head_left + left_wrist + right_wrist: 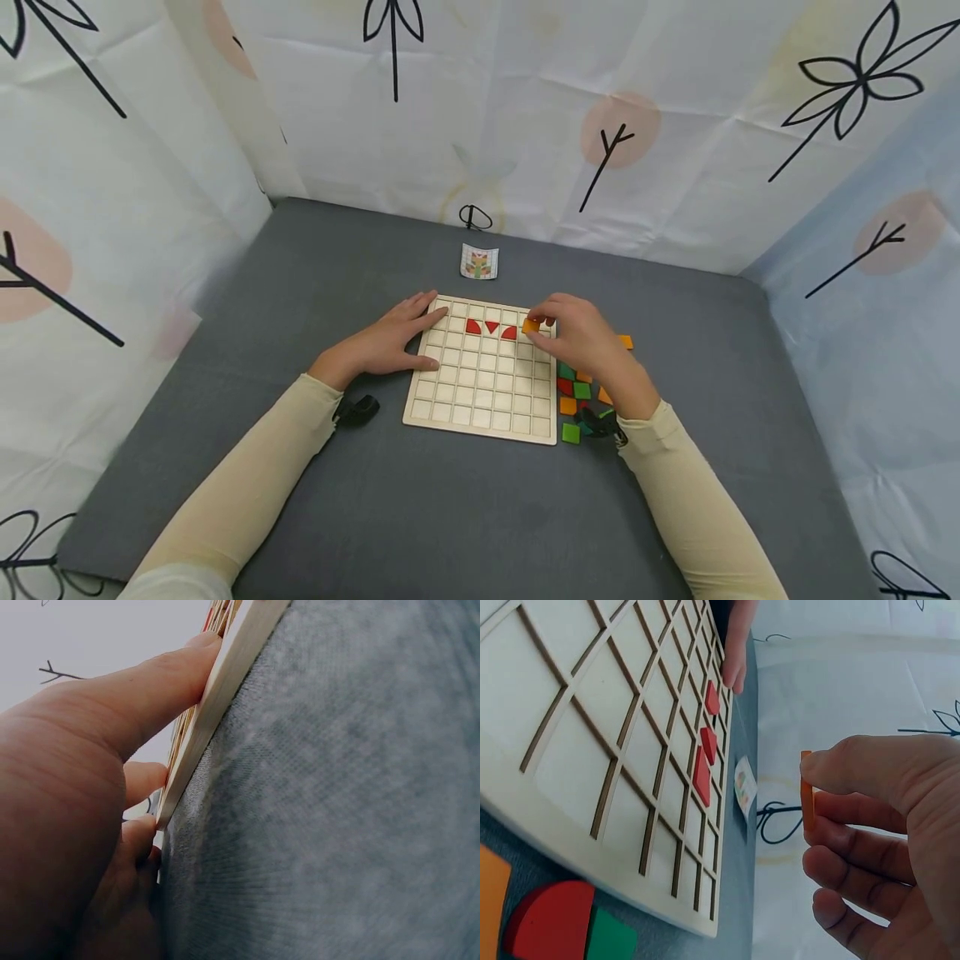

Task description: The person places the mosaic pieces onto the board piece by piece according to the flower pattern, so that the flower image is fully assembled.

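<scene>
A pale wooden grid board (480, 398) lies on the grey table, divided into rows of square cells. Three red pieces sit in one upper row: a rounded piece (473, 327), a triangle (492, 327) and another rounded piece (509, 332). My left hand (386, 340) rests on the board's left edge, fingers spread and fairly straight, thumb on the rim. Between thumb and fingers, my right hand (581, 333) pinches an orange tile (808, 791), held above the board's upper right part. In the right wrist view that tile appears edge-on.
Loose orange, red and green pieces, such as a green square (571, 433), lie along the board's right side, partly hidden by the right arm. A small card (479, 262) with a coloured pattern lies behind the board. Patterned fabric (525, 125) hangs around the table (465, 517).
</scene>
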`<action>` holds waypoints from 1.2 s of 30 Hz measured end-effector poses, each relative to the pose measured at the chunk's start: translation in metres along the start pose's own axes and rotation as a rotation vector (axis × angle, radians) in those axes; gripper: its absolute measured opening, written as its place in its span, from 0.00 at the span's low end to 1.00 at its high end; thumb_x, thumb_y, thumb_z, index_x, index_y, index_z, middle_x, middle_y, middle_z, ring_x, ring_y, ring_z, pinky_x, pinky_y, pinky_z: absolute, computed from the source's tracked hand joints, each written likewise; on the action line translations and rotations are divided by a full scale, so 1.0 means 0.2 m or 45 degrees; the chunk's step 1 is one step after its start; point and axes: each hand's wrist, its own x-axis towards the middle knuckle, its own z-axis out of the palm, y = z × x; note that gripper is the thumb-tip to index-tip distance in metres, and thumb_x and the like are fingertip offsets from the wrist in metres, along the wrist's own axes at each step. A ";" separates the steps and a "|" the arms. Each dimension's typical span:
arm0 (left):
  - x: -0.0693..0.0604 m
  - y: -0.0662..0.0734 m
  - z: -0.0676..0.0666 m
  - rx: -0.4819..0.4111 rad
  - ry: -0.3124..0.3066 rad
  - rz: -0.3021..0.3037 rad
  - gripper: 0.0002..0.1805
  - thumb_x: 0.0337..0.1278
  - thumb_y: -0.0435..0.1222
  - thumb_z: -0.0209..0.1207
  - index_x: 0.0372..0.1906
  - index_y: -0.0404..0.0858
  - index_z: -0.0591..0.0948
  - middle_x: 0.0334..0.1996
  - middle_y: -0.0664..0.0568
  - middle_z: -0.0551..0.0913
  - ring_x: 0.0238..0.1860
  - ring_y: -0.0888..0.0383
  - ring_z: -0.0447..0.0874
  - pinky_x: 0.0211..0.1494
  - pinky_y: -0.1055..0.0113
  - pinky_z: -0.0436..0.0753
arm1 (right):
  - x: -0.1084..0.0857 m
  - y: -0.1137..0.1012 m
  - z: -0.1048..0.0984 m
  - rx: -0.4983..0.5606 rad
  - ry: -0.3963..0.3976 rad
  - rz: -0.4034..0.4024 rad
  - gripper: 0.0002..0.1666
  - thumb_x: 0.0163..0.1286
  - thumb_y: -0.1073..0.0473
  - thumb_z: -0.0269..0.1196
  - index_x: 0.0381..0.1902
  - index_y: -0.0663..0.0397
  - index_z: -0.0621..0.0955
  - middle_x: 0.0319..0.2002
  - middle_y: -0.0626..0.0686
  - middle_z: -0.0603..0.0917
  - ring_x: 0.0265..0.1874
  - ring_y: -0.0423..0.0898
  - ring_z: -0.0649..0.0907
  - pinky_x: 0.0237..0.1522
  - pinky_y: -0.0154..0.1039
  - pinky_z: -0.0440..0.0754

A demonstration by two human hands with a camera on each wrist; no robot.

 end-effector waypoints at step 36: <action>0.00 -0.01 0.01 -0.023 0.015 0.004 0.53 0.71 0.55 0.70 0.89 0.42 0.56 0.89 0.41 0.41 0.87 0.38 0.35 0.83 0.34 0.47 | 0.14 -0.13 0.12 0.010 -0.062 -0.084 0.11 0.73 0.59 0.75 0.50 0.58 0.91 0.45 0.52 0.86 0.43 0.51 0.86 0.46 0.44 0.85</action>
